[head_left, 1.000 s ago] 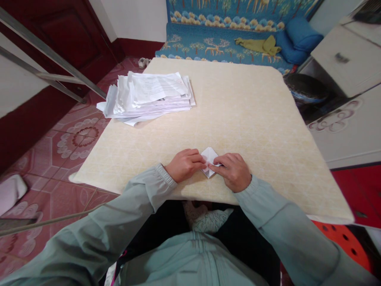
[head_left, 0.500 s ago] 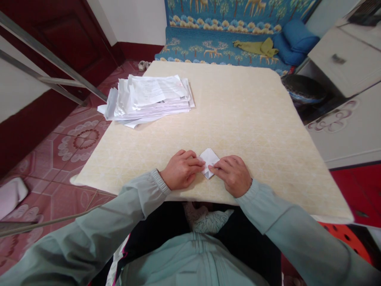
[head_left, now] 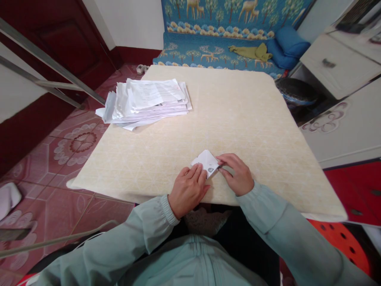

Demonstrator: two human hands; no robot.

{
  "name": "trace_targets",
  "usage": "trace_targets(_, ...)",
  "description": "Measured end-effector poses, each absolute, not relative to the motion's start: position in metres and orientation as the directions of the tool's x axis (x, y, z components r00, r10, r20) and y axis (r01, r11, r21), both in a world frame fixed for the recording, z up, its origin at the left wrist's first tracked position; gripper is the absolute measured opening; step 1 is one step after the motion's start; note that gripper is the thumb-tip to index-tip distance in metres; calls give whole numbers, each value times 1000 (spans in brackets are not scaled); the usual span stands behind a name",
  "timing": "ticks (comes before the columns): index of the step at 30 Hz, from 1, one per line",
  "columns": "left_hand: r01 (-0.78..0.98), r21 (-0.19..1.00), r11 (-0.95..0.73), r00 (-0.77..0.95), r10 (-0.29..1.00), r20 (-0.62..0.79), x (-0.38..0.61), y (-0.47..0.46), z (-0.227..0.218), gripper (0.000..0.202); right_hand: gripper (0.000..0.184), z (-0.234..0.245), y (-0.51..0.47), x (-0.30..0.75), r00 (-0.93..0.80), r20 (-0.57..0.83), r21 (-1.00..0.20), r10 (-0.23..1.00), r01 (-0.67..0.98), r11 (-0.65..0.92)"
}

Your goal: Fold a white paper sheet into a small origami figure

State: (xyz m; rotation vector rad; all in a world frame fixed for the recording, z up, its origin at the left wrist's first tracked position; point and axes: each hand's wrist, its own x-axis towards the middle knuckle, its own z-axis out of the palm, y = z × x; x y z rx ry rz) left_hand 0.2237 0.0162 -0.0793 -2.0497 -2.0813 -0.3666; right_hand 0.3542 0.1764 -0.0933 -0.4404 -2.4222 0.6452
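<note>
A small folded piece of white paper [head_left: 207,157] lies on the table near its front edge, turned like a diamond, with a dark printed mark on its right part. My left hand [head_left: 190,188] rests on the paper's lower left, fingers stretched out flat and pressing it to the tabletop. At the paper's right corner, my right hand [head_left: 236,172] pinches the edge between thumb and forefinger. The paper's lower left part is hidden under my left fingers.
A thick stack of loose printed papers [head_left: 149,99] sits at the table's far left. The cream-coloured table [head_left: 238,115] stands before a blue patterned sofa [head_left: 193,47]. White cabinets [head_left: 351,119] flank it on the right, a metal frame [head_left: 53,59] on the left.
My left hand has gone from gripping the paper's left edge to lying flat over its lower left. My right hand has shifted to the right corner. A printed mark now shows. The view has shifted slightly.
</note>
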Motion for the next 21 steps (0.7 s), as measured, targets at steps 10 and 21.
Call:
trace_targets(10, 998, 32, 48, -56, 952, 302, 225, 14, -82, 44, 14, -96, 181, 354, -730, 412, -645, 545, 189, 740)
trace_targets(21, 999, -6, 41, -38, 956, 291, 226, 15, -83, 41, 10, -90, 188, 347, -730, 243, -692, 639, 331, 642)
